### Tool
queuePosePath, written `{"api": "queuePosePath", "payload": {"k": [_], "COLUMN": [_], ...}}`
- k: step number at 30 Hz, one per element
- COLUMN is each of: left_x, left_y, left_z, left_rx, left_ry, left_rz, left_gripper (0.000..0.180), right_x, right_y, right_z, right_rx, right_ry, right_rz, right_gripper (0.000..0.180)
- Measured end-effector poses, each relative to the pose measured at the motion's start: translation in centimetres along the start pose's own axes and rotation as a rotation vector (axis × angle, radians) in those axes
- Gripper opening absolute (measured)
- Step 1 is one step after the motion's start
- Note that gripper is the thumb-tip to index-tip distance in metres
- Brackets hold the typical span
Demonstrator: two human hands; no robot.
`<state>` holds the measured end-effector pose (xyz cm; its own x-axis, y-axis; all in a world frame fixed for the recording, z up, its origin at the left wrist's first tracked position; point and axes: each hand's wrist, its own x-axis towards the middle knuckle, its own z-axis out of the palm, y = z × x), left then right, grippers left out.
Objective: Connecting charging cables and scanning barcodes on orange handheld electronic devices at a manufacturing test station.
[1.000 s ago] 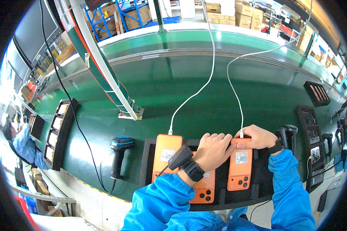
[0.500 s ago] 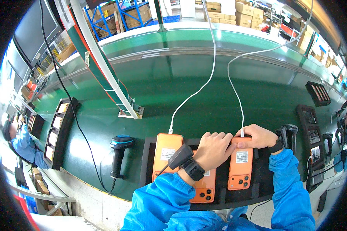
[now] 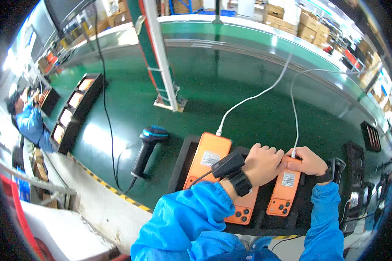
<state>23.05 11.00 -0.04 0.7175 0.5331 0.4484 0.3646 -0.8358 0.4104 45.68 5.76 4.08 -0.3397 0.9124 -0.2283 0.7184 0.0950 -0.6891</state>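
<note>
An orange phone (image 3: 284, 191) lies back up, lens cluster toward me, a white label on its back. A white charging cable (image 3: 293, 108) runs into its far end. My right hand (image 3: 309, 162) is closed on that end beside the plug, thumb across the back. My left hand (image 3: 263, 166) is closed too, its thumb side against the phone's upper left edge; its fingertips are hidden. Under my left wrist lies a second orange phone (image 3: 243, 208), partly covered. Further left, a third orange phone (image 3: 217, 148) has another white cable (image 3: 252, 101) in its far end. A black tray (image 3: 185, 163) lies beneath them.
A black handheld scanner (image 3: 146, 152) stands left of the tray, its cord trailing. A white post (image 3: 159, 52) rises from the green table (image 3: 231, 82). Other black trays (image 3: 80, 108) lie at both sides. A co-worker in blue (image 3: 32, 122) is at far left.
The whole view has swung and tilted, so the table and trays appear shifted right. Both hands keep their places at the right phone's cable end.
</note>
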Motion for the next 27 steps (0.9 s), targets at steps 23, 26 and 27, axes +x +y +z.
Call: {"api": "queuePosePath", "payload": {"k": [23,26,27], "left_x": [0.0,-0.3,-0.3], "left_y": [0.1,-0.2,-0.2], "left_z": [0.0,-0.5,-0.4], "left_rx": [-0.019,-0.011,-0.017], "left_ry": [-0.042,-0.058,-0.062], "left_rz": [0.013,0.01,0.006], "left_gripper": [0.026,0.026,0.025], "right_x": [0.0,0.5,0.5], "right_y": [0.3,0.8,0.5], "right_z": [0.1,0.2,0.2], "right_rx": [0.058,0.029,0.006], "right_ry": [0.048,0.057,0.042], "right_rz": [0.002,-0.017,-0.021], "right_gripper": [0.046,0.051,0.052]}}
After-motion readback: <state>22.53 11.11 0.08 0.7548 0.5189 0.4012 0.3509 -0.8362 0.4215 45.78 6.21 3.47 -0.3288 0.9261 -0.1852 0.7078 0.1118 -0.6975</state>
